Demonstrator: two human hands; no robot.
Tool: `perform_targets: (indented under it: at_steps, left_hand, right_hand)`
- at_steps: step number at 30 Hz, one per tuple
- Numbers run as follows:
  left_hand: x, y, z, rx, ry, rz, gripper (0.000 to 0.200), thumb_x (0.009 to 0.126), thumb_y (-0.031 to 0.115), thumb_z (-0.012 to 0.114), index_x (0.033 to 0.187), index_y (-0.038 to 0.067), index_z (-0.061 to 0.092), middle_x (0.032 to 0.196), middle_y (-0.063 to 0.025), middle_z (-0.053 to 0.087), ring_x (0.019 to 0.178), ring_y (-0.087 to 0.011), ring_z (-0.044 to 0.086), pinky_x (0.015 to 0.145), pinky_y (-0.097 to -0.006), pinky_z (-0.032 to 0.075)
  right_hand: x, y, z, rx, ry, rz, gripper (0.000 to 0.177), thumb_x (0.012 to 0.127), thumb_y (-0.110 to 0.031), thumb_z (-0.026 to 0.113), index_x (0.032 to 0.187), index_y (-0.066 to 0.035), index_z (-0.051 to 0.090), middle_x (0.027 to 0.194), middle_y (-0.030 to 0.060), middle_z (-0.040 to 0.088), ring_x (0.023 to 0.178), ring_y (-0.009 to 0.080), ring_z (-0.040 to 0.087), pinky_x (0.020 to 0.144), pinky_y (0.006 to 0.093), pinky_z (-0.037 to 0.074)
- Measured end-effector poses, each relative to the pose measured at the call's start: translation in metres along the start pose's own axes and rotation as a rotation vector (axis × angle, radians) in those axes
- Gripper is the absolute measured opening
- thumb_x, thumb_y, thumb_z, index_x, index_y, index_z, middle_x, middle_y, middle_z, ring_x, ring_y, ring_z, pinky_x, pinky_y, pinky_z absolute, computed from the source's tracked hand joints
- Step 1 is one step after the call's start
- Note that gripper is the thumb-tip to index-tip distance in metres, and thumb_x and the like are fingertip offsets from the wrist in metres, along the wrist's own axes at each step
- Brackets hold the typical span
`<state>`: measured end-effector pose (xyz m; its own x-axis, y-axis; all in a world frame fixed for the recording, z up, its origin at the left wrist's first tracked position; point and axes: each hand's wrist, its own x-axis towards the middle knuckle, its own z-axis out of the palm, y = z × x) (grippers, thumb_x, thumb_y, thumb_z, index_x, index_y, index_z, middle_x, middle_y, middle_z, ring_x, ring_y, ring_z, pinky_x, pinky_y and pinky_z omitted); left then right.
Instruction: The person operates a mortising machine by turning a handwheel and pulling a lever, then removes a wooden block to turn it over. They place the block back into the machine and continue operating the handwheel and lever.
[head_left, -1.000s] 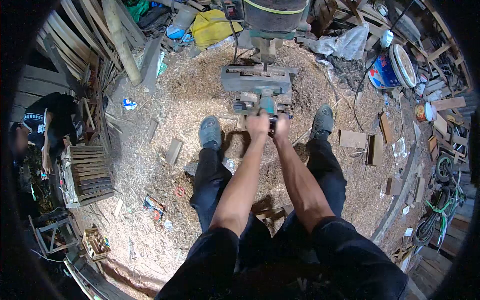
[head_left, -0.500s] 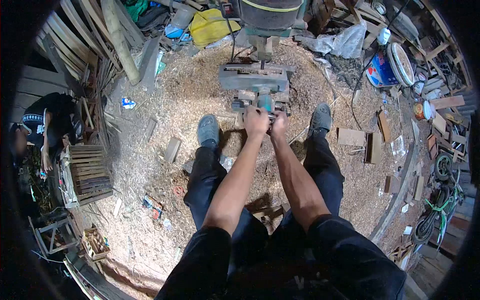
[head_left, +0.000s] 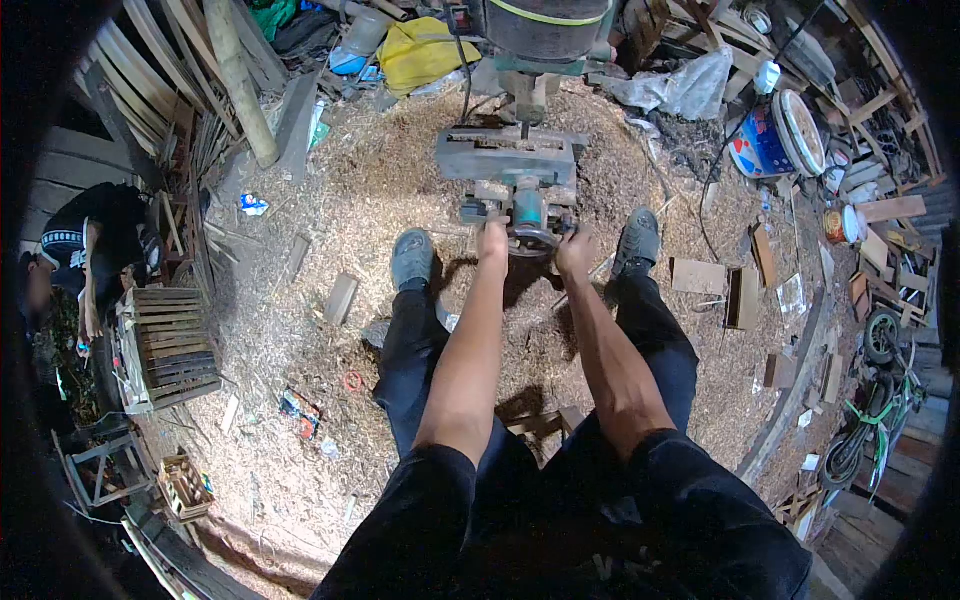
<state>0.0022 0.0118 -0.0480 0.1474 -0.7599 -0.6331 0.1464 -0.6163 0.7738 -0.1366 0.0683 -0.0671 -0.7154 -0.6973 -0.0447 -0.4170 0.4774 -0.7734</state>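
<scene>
Our hands are no longer bunched together in front of the tool as they are half a second back. They now sit apart, one on each side of it.

At far left, another person [head_left: 75, 265] bends beside a slatted crate [head_left: 170, 345], well apart from us and with no part in this. Across the sawdust floor [head_left: 330, 230], between our two shoes, our left hand [head_left: 492, 240] presses against the left side of the teal power tool [head_left: 530, 212]. Its knuckles are curled, but the fingers are hidden, so we cannot tell whether it truly grips or only braces. The tool sits low at the near edge of a grey metal base [head_left: 505, 155], with its round dark end facing us, directly between the hands and touching both. Our right hand [head_left: 576, 250] wraps narrowly over the right rim of that round end, thumb on top, and appears to hold it. Farther right, a blue bucket [head_left: 765, 145] stands near scattered board offcuts.

We judge the step to be seating or adjusting the tool on its base, taken from both sides. Any next move calls for even pressure from both hands and fingers kept off the round end's face.
</scene>
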Motion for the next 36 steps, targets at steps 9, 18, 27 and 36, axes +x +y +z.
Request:
perform_targets:
  at_steps: [9,18,27,36]
  left_hand:
    - [-0.005,-0.002,-0.005,-0.032,0.024,-0.062,0.056,0.092,0.049,0.049,0.107,-0.003,0.067,0.104,-0.0151,0.066,0.094,-0.0236,0.059,0.085,-0.0364,0.044]
    - [0.003,-0.011,-0.003,-0.318,-0.039,-0.034,0.052,0.091,0.046,0.051,0.107,-0.001,0.067,0.099,-0.0128,0.069,0.094,-0.0225,0.062,0.085,-0.0347,0.045]
    - [0.007,0.033,-0.008,-0.104,0.187,0.155,0.066,0.096,0.04,0.049,0.136,-0.011,0.036,0.133,-0.0233,0.048,0.122,-0.0308,0.047,0.104,-0.0373,0.035]
    - [0.057,0.135,-0.033,0.397,0.087,0.337,0.066,0.095,0.044,0.041,0.142,-0.002,0.035,0.145,-0.0263,0.037,0.132,-0.0393,0.038,0.11,-0.0393,0.028]
  right_hand:
    - [-0.011,-0.022,-0.027,-0.132,-0.026,-0.404,0.037,0.089,-0.026,0.052,0.117,-0.002,0.054,0.104,0.0256,0.057,0.101,0.0371,0.054,0.09,0.0459,0.039]
    - [-0.029,-0.113,-0.02,-0.175,0.113,-0.487,0.051,0.095,-0.041,0.046,0.126,0.0,0.05,0.116,0.0252,0.058,0.108,0.0425,0.055,0.093,0.0511,0.041]
    - [0.022,0.015,-0.033,-0.246,0.227,-0.024,0.054,0.08,-0.036,0.068,0.109,0.009,0.058,0.103,0.0293,0.062,0.101,0.0436,0.059,0.09,0.0457,0.046]
    - [0.147,-0.088,0.002,-0.052,-0.26,-0.098,0.063,0.086,-0.047,0.063,0.113,0.01,0.058,0.106,0.0234,0.066,0.101,0.0365,0.062,0.09,0.0412,0.046]
